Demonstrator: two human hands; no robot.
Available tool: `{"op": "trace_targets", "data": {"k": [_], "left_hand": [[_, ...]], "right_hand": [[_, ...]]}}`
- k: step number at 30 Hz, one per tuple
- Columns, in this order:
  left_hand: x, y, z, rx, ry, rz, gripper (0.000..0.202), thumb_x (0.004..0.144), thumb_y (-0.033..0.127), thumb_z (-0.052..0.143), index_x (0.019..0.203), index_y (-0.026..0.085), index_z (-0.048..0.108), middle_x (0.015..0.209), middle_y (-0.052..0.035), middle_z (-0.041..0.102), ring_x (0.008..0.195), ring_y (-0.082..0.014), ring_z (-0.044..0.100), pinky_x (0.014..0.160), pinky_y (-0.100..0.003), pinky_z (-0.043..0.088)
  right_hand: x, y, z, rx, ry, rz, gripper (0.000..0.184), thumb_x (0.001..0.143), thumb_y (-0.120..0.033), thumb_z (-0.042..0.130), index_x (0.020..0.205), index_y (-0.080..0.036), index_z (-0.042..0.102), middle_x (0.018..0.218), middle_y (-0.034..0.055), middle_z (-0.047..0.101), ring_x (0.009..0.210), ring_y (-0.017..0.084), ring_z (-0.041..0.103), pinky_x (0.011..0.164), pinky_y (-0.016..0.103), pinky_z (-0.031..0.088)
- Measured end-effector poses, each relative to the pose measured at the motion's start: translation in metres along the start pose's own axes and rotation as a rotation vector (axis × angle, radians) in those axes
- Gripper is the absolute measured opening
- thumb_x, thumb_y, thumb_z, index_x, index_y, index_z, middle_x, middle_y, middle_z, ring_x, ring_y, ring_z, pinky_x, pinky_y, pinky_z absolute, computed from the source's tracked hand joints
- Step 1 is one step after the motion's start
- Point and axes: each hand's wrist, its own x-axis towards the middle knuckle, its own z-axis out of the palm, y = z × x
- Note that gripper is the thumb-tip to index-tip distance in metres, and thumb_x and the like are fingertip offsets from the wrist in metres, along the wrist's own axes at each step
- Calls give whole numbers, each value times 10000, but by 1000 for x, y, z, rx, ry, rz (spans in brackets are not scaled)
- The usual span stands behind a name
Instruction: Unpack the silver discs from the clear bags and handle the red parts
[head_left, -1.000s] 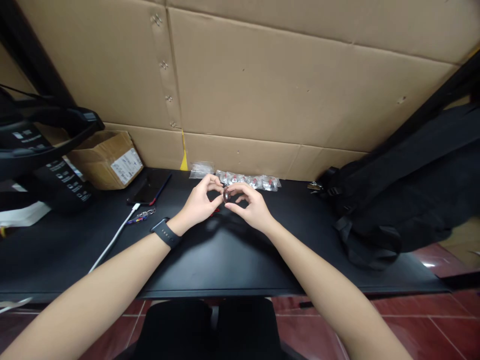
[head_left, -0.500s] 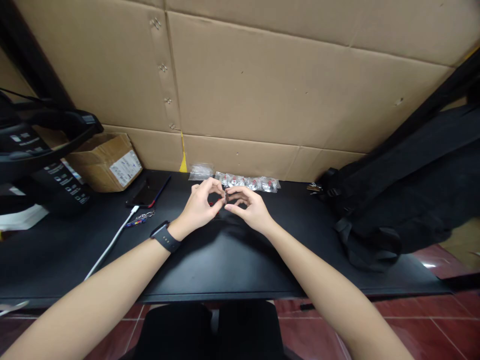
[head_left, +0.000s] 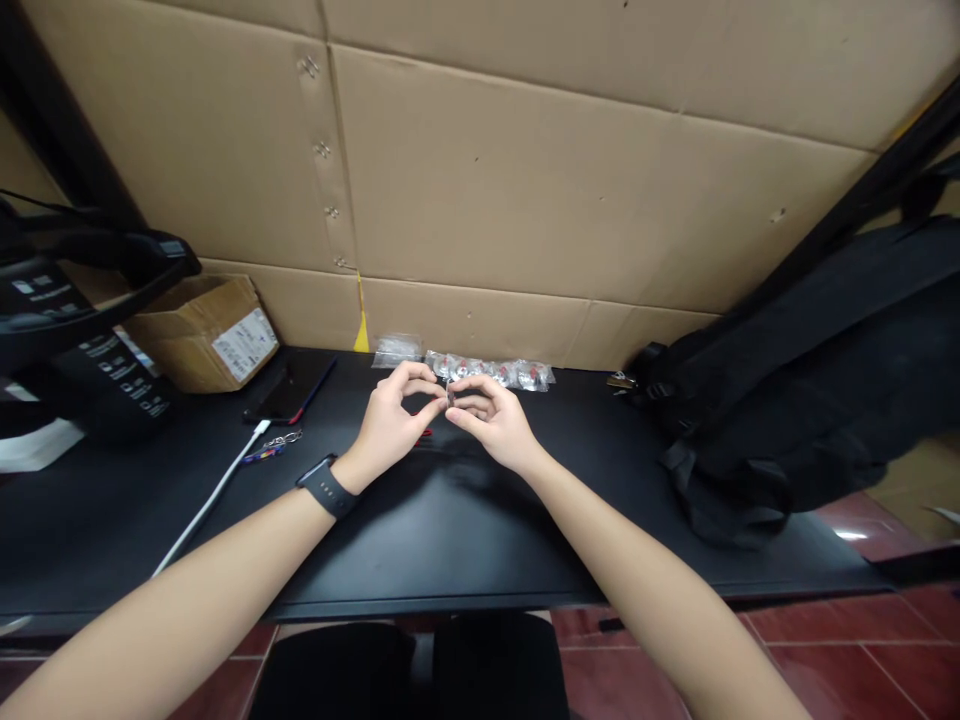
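Observation:
Both hands meet above the black tabletop point(head_left: 465, 540), fingertips almost touching. Between them is a small, thin, dark piece with a shiny edge point(head_left: 450, 396), too small to name. My right hand point(head_left: 495, 422) pinches it between thumb and fingers. My left hand point(head_left: 397, 415), with a black watch point(head_left: 328, 487) on its wrist, is closed in a pinch against the piece's left side. Something red point(head_left: 427, 433) shows just below the left fingertips; most of it is hidden. Behind the hands, several clear plastic packets point(head_left: 529, 375) with red and silvery contents lie in a row.
A flat clear bag point(head_left: 397, 350) lies by the cardboard wall point(head_left: 480, 200). At left are an open cardboard box point(head_left: 202, 340), a phone point(head_left: 289, 393), a keychain point(head_left: 274, 447), a white cable point(head_left: 210, 500) and a large black bottle point(head_left: 82, 330). A black bag point(head_left: 810, 380) stands at right.
The view has shifted slightly. My left fingers and thumb have drawn closer together at the small piece, and less of the red thing shows. My right hand keeps its pinch.

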Motion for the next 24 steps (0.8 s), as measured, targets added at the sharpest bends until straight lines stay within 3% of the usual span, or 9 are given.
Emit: {"op": "trace_targets", "data": {"k": [6,11,15,17,20,24], "left_hand": [[1,6,-7,269,-74,86,209,874,203,668,1032,237,536,923,16,741,915,-193,734,966,-396,404],[0,10,-7,372,-75,70,214,875,222,664,1034,240,522,912,23,748,935,-211,732,950,-411,359],[-1,11,-3,214,-17,-4,265,862,236,673,1042,243,478,919,5,717,945,-211,727,934,-398,445],[-1,9,-1,90,1,-29,287,854,242,685,1035,246,462,893,4,694,924,-197,727,914,-366,493],[-1,5,1,3,14,-63,309,830,227,704,1026,243,466,898,5,664,896,-182,726,896,-335,525],[-2,-1,3,-58,-10,-93,320,818,233,718,1031,234,479,987,-6,614,862,-153,719,842,-291,544]], "right_hand": [[-2,1,4,32,5,14,334,813,-421,776,1024,-234,597,1092,29,638,910,160,711,841,301,580],[-2,0,5,-32,18,18,343,816,-480,758,959,-218,591,1025,39,655,850,170,713,786,312,589],[-1,-1,2,-79,3,10,364,791,-503,773,935,-216,600,1068,62,683,899,193,709,795,324,591],[-1,-2,-1,-109,-8,-15,323,849,-503,716,963,-218,614,1069,64,687,916,192,704,804,325,585],[0,-5,-6,-230,-42,-112,222,941,-442,614,995,-228,634,1085,67,680,950,190,681,805,326,567],[2,-7,-12,-465,-57,-276,102,960,-334,600,966,-238,634,1086,74,654,1027,213,634,788,327,540]]}}
